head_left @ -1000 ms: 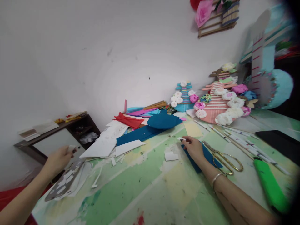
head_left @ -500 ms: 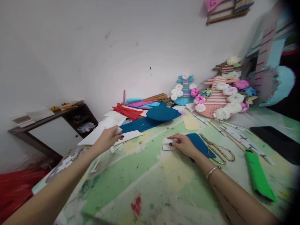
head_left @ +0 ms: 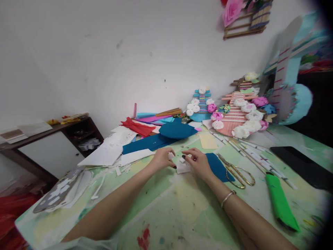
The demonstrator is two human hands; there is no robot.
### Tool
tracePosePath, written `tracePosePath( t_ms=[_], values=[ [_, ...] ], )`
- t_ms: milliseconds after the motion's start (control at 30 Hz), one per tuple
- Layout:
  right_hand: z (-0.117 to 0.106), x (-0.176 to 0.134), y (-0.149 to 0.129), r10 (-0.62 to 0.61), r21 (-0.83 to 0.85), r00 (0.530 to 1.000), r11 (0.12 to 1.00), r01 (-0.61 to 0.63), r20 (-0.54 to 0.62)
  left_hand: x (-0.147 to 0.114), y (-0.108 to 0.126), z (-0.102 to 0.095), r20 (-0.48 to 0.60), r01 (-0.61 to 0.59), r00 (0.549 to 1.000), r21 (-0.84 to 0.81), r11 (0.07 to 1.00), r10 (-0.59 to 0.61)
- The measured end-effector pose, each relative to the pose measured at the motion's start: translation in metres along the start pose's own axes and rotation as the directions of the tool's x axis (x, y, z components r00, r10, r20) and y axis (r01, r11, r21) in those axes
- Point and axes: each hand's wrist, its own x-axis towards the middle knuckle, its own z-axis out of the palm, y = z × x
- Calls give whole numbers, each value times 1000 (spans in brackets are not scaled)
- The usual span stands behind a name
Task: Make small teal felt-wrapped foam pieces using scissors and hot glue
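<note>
My left hand is curled around a small white piece, thumb and fingers bent in. Facing it closely, my right hand pinches a folded white paper piece at the table surface. Its exact shape is partly covered by the fingers. Beside and partly under the right hand lies a dark blue paper piece. Gold-handled scissors rest across its right edge. A silver bangle is on the right wrist.
White sheets, a blue cut-out and red crepe paper lie back left. Flower-decorated ship-like crafts lean at the back. Right are paper rods, a black phone and a green cutter. A tan square lies mid-table.
My left hand has moved right from the white sheets with its small white piece, and is now close to my right hand. The right hand stays at the white paper. The view has shifted slightly.
</note>
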Motion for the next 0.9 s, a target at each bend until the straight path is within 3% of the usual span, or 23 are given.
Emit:
tracePosePath(
  t_ms=[200, 367, 500, 667, 767, 900],
  values=[
    [22, -10, -18, -7, 138, 994, 990, -8, 110, -9, 13, 21, -25, -62, 998, 4, 998, 62],
    [10, -2, -9, 113, 115, 994, 987, -111, -12, -21, 2, 13, -54, -21, 998, -48, 999, 18],
    [-8, 7, 12, 229, 22, 966, 973, -228, -119, -42, -27, -16, -87, 73, 993, -94, 993, -81],
    [-3, 6, 21, 235, -113, 970, 964, -242, -67, -83, -63, -67, -159, 215, 962, -63, 975, -222],
    [-1, 6, 16, 208, -229, 972, 946, -228, -109, -108, -77, -100, -286, 373, 901, 121, 920, -327],
    [-20, 14, 14, 199, -405, 955, 872, -274, -218, -135, -98, -138, -327, 489, 861, 319, 812, -390]
  ],
)
